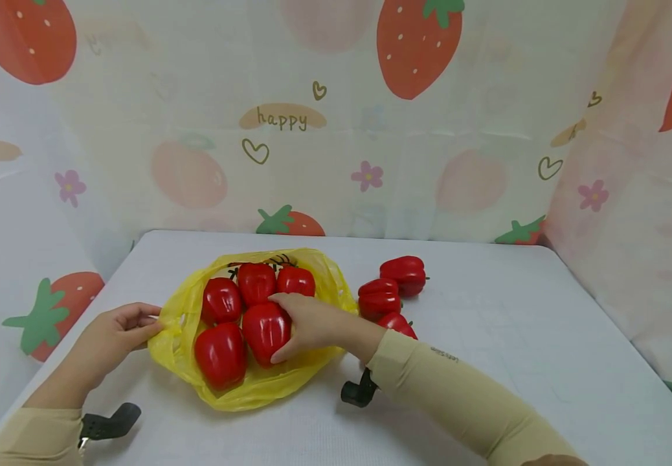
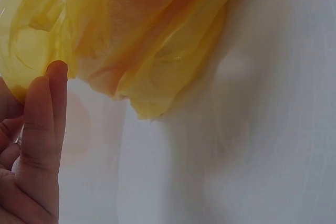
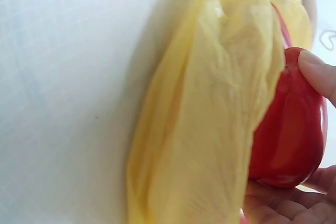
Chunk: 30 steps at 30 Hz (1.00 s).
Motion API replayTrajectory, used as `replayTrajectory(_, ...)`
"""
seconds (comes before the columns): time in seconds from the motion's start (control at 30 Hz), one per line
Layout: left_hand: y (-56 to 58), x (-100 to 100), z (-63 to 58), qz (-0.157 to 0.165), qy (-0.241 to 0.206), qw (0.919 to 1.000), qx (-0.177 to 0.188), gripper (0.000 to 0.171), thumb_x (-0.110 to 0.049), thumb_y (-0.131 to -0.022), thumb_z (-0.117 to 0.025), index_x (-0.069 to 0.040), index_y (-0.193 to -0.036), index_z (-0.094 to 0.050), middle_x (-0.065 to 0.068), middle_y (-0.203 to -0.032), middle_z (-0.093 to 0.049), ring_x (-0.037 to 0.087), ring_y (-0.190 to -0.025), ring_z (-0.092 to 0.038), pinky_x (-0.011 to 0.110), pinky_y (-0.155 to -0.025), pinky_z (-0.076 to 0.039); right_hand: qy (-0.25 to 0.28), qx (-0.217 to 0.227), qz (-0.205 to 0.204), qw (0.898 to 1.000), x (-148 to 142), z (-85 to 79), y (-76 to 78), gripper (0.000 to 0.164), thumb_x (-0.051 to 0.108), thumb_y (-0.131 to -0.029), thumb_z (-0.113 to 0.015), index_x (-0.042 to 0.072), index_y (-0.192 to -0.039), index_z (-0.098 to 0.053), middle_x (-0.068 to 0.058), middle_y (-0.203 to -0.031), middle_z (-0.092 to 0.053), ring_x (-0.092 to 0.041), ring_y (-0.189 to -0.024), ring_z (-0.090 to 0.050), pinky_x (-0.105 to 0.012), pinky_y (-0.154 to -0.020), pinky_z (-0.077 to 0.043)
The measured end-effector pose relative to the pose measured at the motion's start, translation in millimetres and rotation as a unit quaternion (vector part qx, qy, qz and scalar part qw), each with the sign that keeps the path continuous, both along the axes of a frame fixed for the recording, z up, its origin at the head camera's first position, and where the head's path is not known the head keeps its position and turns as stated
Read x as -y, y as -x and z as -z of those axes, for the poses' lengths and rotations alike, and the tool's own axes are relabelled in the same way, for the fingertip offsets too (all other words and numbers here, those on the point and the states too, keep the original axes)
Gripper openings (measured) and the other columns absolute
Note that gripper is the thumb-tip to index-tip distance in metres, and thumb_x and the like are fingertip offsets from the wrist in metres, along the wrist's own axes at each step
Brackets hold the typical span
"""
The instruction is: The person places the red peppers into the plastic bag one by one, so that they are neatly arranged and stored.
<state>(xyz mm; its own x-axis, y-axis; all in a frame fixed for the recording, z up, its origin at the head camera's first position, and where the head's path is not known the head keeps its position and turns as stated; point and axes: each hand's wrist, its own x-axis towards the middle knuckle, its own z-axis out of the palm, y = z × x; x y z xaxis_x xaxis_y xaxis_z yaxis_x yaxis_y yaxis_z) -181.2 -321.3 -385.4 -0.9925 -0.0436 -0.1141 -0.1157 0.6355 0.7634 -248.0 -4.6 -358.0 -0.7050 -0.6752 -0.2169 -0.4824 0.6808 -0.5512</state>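
Observation:
A yellow plastic bag (image 1: 266, 395) lies spread wide on the table with several shiny red bell peppers (image 1: 219, 356) inside its mouth. My left hand (image 1: 117, 333) pinches the bag's left rim between thumb and fingers; in the left wrist view the fingers (image 2: 44, 124) hold the thin yellow film. With my right hand (image 1: 309, 323) I grip one red bell pepper (image 1: 266, 333) at the front middle of the bag. Thumb and fingers sit on opposite sides of that pepper (image 3: 294, 124) in the right wrist view, where the bag's wall hides part of it.
To the right of the bag, three more red bell peppers (image 1: 403, 275) lie on the white table (image 1: 516, 362), the nearest partly behind my right wrist. A printed curtain (image 1: 313, 168) with strawberries hangs behind the table and along both sides.

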Motion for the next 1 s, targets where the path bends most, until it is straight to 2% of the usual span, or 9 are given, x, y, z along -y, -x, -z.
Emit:
replayTrajectory(0.4, 1.6, 2, 4.1, 0.002, -0.003, 1.0, -0.005, 0.057, -0.046, -0.086, -0.057, -0.003, -0.123, -0.051, 0.01, -0.101, -0.062, 0.019, -0.088, -0.061, 0.034, -0.078, -0.054, -0.018, 0.024, 0.004, 1.0, 5, 10.1, -0.4, 0.087, 0.038, -0.062, -0.082, 0.022, -0.134, -0.036, 0.006, -0.124, -0.046, -0.013, -0.115, -0.042, -0.026, -0.076, -0.051)
replayTrajectory(0.7, 1.3, 1, 5.0, 0.002, 0.0, 1.0, -0.008, 0.057, -0.045, -0.086, -0.058, -0.002, -0.123, -0.051, 0.01, -0.1, -0.062, 0.019, -0.087, -0.061, 0.033, -0.077, -0.054, -0.032, 0.012, 0.005, 0.999, 9, 16.6, 1.1, 0.092, 0.045, -0.063, -0.08, 0.02, -0.137, -0.033, 0.005, -0.127, -0.046, -0.013, -0.115, -0.043, -0.029, -0.082, -0.05)
replayTrajectory(1.0, 1.0, 2, 5.7, 0.002, 0.005, 0.9999, -0.013, 0.055, -0.044, -0.087, -0.058, -0.003, -0.123, -0.052, 0.01, -0.101, -0.062, 0.019, -0.088, -0.061, 0.032, -0.076, -0.054, -0.039, 0.009, 0.018, 0.999, 12, 16.6, 3.3, 0.097, 0.044, -0.063, -0.079, 0.02, -0.141, -0.028, 0.003, -0.133, -0.043, -0.015, -0.12, -0.04, -0.032, -0.083, -0.051)
